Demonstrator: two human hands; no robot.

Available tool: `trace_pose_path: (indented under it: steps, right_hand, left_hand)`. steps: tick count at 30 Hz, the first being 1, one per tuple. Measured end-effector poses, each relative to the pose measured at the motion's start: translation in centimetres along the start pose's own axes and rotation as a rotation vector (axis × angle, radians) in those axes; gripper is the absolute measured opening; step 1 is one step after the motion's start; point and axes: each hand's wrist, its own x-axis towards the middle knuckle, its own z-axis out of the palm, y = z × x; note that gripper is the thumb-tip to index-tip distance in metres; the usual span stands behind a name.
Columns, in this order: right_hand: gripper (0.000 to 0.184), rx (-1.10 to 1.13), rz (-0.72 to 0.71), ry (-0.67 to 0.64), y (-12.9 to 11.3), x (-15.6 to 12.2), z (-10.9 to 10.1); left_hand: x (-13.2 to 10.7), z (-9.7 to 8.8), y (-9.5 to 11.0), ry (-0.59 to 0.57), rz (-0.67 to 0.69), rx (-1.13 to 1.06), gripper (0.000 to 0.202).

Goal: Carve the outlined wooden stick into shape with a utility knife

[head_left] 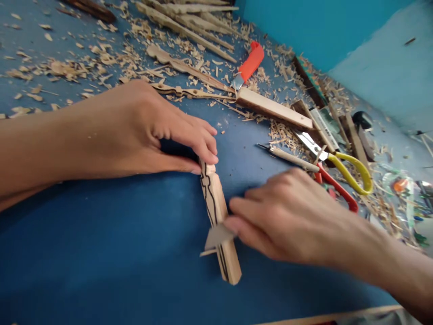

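Note:
My left hand (158, 122) pinches the far end of a narrow wooden block (221, 203) between thumb and fingers. Dark curving outlines are drawn along the block's left face, and its near end points toward me. My right hand (291, 216), slightly blurred, is closed on a knife whose short, wide blade (218, 235) lies across the block's lower half. The knife's handle is hidden inside my fist. A thin sliver of wood (208, 253) sticks out to the left beside the blade's edge.
Behind my hands lie carved wooden sticks (189, 27), a red-handled knife (252, 61) and a wooden bar (274, 107). To the right are a thin pointed tool (291, 157) and scissors (352, 171) with yellow and red handles. Shavings (64, 70) litter the blue tabletop (101, 253).

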Motion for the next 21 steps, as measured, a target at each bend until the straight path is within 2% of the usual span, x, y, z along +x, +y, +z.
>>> trace_pose_path:
  steps: [4,8,10,13,17,21]
  right_hand:
    - [0.045,-0.004,-0.019,0.06,-1.9,-4.2,1.2]
    - [0.043,0.095,0.002,0.097,-1.0,-6.3,1.6]
    - [0.043,0.107,0.079,0.15,0.0,-5.7,1.4]
    - [0.048,0.071,0.179,0.249,1.3,-3.2,1.0]
    - [0.05,0.009,0.191,0.271,2.1,0.9,0.4]
    - [0.051,-0.09,0.145,0.262,2.4,2.8,0.2]
  left_hand:
    - [0.3,0.2,0.8,-0.002,-0.083,0.017,0.028]
    - [0.8,0.1,0.9,-0.029,-0.048,0.064,0.034]
    - [0.8,0.0,0.8,-0.047,-0.017,0.074,0.029]
    - [0.7,0.0,0.7,-0.035,0.008,0.089,0.023]
    - [0.4,0.2,0.4,0.017,0.064,0.133,0.021]
    - [0.5,0.1,0.2,0.002,0.119,0.158,0.021]
